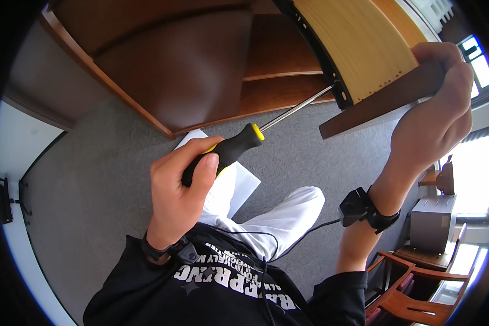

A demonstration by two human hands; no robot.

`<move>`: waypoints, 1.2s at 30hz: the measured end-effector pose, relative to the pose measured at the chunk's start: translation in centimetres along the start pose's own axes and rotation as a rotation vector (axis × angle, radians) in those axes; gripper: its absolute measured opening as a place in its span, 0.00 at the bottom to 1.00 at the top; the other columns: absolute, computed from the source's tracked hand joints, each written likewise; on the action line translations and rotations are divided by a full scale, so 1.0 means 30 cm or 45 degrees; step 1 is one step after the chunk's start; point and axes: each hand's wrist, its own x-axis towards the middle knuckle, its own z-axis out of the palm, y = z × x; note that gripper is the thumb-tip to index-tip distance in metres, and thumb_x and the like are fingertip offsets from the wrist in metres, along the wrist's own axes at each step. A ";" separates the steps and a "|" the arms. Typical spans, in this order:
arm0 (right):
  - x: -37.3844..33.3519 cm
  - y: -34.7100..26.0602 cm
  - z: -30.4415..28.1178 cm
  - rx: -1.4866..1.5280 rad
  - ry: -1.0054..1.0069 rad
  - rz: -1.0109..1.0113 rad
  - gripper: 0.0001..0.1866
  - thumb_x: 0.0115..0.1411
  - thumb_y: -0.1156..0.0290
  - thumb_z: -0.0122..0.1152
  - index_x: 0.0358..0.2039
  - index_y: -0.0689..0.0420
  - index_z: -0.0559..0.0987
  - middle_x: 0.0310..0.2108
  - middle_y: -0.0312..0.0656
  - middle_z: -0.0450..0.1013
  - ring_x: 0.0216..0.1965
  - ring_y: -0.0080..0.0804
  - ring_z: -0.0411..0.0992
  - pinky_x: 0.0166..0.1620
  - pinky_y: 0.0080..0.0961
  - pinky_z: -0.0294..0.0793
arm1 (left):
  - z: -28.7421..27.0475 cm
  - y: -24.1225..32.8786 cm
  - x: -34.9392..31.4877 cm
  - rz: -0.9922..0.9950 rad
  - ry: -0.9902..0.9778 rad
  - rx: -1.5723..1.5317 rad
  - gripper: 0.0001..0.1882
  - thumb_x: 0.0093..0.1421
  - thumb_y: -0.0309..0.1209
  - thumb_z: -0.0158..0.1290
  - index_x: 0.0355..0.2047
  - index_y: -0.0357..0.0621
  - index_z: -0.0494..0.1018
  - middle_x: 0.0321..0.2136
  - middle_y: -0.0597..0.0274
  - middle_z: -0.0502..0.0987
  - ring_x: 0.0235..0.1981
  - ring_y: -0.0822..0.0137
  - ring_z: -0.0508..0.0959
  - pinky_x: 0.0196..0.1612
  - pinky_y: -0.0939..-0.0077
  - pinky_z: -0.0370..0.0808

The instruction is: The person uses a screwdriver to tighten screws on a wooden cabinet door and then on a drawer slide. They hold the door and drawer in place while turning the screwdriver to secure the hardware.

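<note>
My left hand (pixel 171 187) is wrapped round the black and yellow handle of a screwdriver (pixel 238 145). Its long metal shaft points up to the right, and the tip meets the black slide rail (pixel 319 51) along a drawer's side. The pale wood drawer (pixel 358 41) sticks out of a brown cabinet, with a dark brown drawer front (pixel 383 100) at its near end. My right hand (pixel 437 106) grips the far right end of that front, its fingers partly hidden behind it. Whether the tip sits in a screw is too small to tell.
The brown cabinet (pixel 174 76) fills the upper left, with open shelves (pixel 280 65) beside its door. White paper (pixel 244 190) lies on the grey floor (pixel 103 179) by my knees. A wooden chair (pixel 418 290) and a grey box-shaped cabinet (pixel 432 223) stand at right. A cable (pixel 309 233) runs from my right wrist.
</note>
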 end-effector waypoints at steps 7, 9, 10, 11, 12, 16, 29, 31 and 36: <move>-0.008 -0.013 -0.015 -0.017 -0.052 0.115 0.32 0.69 0.51 0.26 0.34 0.56 0.80 0.31 0.36 0.77 0.32 0.24 0.71 0.40 0.25 0.65 | 0.002 -0.016 -0.004 -0.092 -0.060 -0.076 0.12 0.65 0.31 0.49 0.40 0.34 0.76 0.19 0.65 0.70 0.20 0.80 0.68 0.23 0.82 0.62; -0.004 -0.012 -0.009 -0.030 -0.024 0.079 0.32 0.69 0.50 0.26 0.33 0.56 0.80 0.31 0.36 0.77 0.32 0.24 0.71 0.40 0.25 0.65 | 0.011 -0.028 -0.002 -0.146 -0.063 -0.187 0.13 0.66 0.32 0.48 0.40 0.34 0.76 0.19 0.66 0.70 0.21 0.80 0.67 0.23 0.82 0.61; -0.003 -0.011 -0.007 -0.033 -0.013 0.064 0.32 0.69 0.50 0.26 0.33 0.56 0.80 0.31 0.36 0.77 0.31 0.23 0.71 0.39 0.25 0.64 | 0.016 -0.035 -0.001 -0.188 -0.061 -0.239 0.13 0.66 0.32 0.47 0.40 0.35 0.76 0.19 0.67 0.70 0.21 0.80 0.67 0.23 0.82 0.61; -0.001 -0.009 -0.006 -0.037 -0.002 0.049 0.32 0.69 0.50 0.26 0.33 0.56 0.80 0.31 0.36 0.77 0.31 0.23 0.70 0.39 0.25 0.64 | 0.020 -0.040 -0.002 -0.184 -0.065 -0.242 0.13 0.66 0.32 0.47 0.40 0.35 0.76 0.20 0.68 0.70 0.21 0.81 0.67 0.23 0.82 0.61; 0.000 -0.008 -0.006 -0.040 -0.002 0.047 0.32 0.69 0.50 0.25 0.33 0.56 0.80 0.31 0.36 0.77 0.31 0.23 0.70 0.39 0.24 0.64 | 0.024 -0.044 -0.003 -0.195 -0.067 -0.242 0.13 0.67 0.32 0.47 0.40 0.35 0.76 0.20 0.68 0.70 0.21 0.81 0.67 0.23 0.82 0.60; -0.002 -0.005 -0.019 -0.036 -0.070 0.103 0.33 0.69 0.51 0.24 0.33 0.55 0.80 0.31 0.36 0.77 0.31 0.23 0.70 0.39 0.24 0.64 | 0.027 -0.054 -0.008 -0.216 -0.061 -0.209 0.13 0.66 0.32 0.47 0.41 0.34 0.76 0.20 0.66 0.71 0.22 0.80 0.68 0.24 0.82 0.62; 0.000 0.015 -0.013 -0.126 -0.010 -0.022 0.32 0.70 0.52 0.24 0.32 0.54 0.80 0.32 0.35 0.78 0.32 0.24 0.72 0.41 0.23 0.67 | -0.015 0.049 0.016 0.249 0.006 0.280 0.11 0.55 0.23 0.57 0.40 0.35 0.77 0.22 0.57 0.71 0.21 0.69 0.72 0.26 0.77 0.68; -0.005 0.005 -0.015 -0.118 -0.012 0.057 0.32 0.70 0.51 0.25 0.32 0.54 0.80 0.32 0.35 0.77 0.31 0.23 0.72 0.40 0.23 0.67 | -0.039 0.074 0.037 0.227 -0.007 0.300 0.11 0.55 0.23 0.57 0.40 0.35 0.77 0.22 0.57 0.71 0.21 0.69 0.72 0.26 0.77 0.68; -0.017 -0.031 -0.015 -0.044 -0.006 0.240 0.32 0.70 0.51 0.27 0.31 0.55 0.81 0.30 0.35 0.77 0.30 0.23 0.71 0.38 0.24 0.66 | -0.122 0.163 0.132 0.058 -0.137 0.292 0.09 0.59 0.29 0.55 0.35 0.34 0.77 0.20 0.61 0.74 0.23 0.76 0.73 0.28 0.81 0.68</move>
